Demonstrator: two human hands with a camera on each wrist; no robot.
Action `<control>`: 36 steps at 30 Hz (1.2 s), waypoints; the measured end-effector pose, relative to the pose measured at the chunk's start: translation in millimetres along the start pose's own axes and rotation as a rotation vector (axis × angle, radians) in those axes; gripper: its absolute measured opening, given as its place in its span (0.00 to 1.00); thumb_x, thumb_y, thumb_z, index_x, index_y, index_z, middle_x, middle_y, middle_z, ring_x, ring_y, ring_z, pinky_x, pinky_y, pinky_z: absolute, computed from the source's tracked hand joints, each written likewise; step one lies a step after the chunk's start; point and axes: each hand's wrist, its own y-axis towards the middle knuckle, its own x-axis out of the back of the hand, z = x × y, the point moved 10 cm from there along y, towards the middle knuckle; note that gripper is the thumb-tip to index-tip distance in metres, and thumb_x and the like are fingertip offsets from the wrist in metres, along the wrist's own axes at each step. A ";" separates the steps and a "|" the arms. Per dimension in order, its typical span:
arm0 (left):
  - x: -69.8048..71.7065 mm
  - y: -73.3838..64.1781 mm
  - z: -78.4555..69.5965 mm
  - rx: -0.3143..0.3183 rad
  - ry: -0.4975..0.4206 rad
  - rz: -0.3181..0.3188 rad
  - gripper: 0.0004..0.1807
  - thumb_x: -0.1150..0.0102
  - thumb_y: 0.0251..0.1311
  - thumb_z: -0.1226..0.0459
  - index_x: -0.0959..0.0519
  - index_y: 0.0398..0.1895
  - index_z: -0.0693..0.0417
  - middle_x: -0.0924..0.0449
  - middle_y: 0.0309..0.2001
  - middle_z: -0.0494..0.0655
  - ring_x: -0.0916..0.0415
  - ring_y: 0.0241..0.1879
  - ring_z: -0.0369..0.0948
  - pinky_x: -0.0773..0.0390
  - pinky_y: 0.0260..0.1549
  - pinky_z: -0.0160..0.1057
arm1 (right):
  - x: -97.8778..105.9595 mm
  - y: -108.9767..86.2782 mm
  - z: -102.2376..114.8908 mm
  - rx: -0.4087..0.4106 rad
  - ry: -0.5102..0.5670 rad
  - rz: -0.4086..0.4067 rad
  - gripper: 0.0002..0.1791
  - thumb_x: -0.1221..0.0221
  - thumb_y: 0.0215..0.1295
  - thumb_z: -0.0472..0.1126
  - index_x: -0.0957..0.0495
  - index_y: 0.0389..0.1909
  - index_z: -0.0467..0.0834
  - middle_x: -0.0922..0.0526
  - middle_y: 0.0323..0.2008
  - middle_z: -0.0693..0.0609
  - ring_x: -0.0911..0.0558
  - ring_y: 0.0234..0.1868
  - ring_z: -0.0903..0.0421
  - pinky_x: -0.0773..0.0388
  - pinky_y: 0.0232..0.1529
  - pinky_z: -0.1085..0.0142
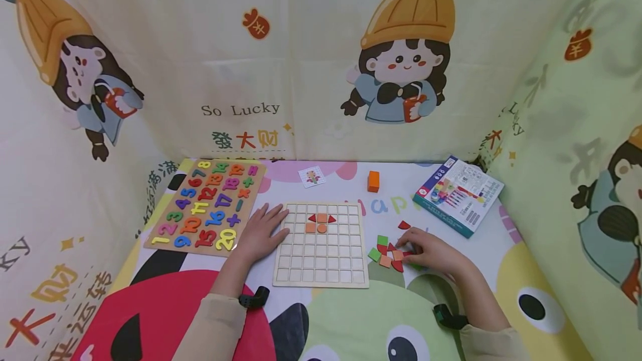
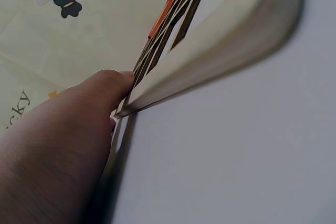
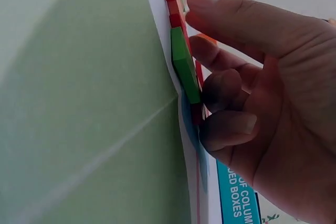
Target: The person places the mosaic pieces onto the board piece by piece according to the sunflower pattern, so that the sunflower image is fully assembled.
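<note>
A wooden grid board (image 1: 321,267) lies on the table, with two red triangles, two orange squares and an orange round piece in its upper cells. My left hand (image 1: 262,231) rests at the board's left edge, its thumb and fingertips touching the rim with the fingers fairly straight. On the right, my right hand (image 1: 432,249) hovers over a loose pile of red, green and orange pieces. Its fingers bend loosely, and the right wrist view shows a gap between thumb and forefinger with nothing held. A green square (image 3: 185,66) lies just beside those fingers.
A number puzzle board (image 1: 205,205) lies to the left. Behind the grid board are a small pattern card (image 1: 312,176) and an orange block (image 1: 373,181). At the back right sits a flat box (image 1: 458,196). Printed cloth walls surround the table.
</note>
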 end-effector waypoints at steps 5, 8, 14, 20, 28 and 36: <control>0.2 0.3 0.3 0.002 -0.003 0.000 0.34 0.52 0.68 0.39 0.38 0.75 0.35 0.45 0.78 0.40 0.60 0.80 0.53 0.58 0.77 0.58 | -3.7 1.0 -6.3 -0.010 0.016 0.013 0.14 0.33 0.62 0.48 0.20 0.48 0.60 0.25 0.51 0.56 0.27 0.46 0.54 0.23 0.40 0.72; 0.1 -0.1 0.6 -0.001 -0.002 -0.001 0.34 0.51 0.68 0.40 0.38 0.75 0.35 0.44 0.78 0.40 0.60 0.80 0.53 0.58 0.78 0.57 | -6.2 2.2 -10.1 -0.024 0.017 0.011 0.13 0.33 0.61 0.49 0.20 0.46 0.63 0.26 0.51 0.57 0.27 0.48 0.54 0.22 0.41 0.72; 0.2 -0.1 0.1 -0.006 -0.001 -0.003 0.34 0.52 0.68 0.40 0.38 0.75 0.35 0.44 0.78 0.41 0.60 0.80 0.53 0.58 0.77 0.58 | -4.2 3.4 -9.0 -0.013 -0.044 -0.019 0.11 0.34 0.62 0.50 0.22 0.45 0.63 0.25 0.48 0.58 0.26 0.46 0.56 0.22 0.43 0.71; 0.3 0.0 0.3 -0.007 0.002 -0.003 0.34 0.52 0.68 0.39 0.39 0.75 0.35 0.44 0.78 0.40 0.60 0.80 0.53 0.58 0.77 0.58 | -4.3 2.7 -7.1 -0.016 -0.071 -0.026 0.12 0.33 0.62 0.49 0.23 0.45 0.62 0.26 0.45 0.58 0.26 0.45 0.57 0.22 0.42 0.71; 0.1 -0.1 1.3 -0.006 0.004 -0.005 0.35 0.52 0.68 0.39 0.38 0.75 0.35 0.44 0.78 0.40 0.60 0.80 0.53 0.57 0.77 0.57 | -3.7 3.6 -3.7 -0.007 -0.094 -0.036 0.12 0.34 0.62 0.48 0.23 0.45 0.59 0.26 0.42 0.59 0.26 0.44 0.58 0.23 0.42 0.71; -1.1 0.3 2.2 -0.012 -0.003 -0.013 0.34 0.52 0.68 0.40 0.38 0.75 0.35 0.44 0.78 0.40 0.59 0.80 0.53 0.57 0.77 0.57 | -1.4 3.8 -7.0 -0.015 -0.063 -0.049 0.12 0.34 0.63 0.52 0.23 0.45 0.59 0.25 0.41 0.58 0.26 0.41 0.57 0.24 0.37 0.71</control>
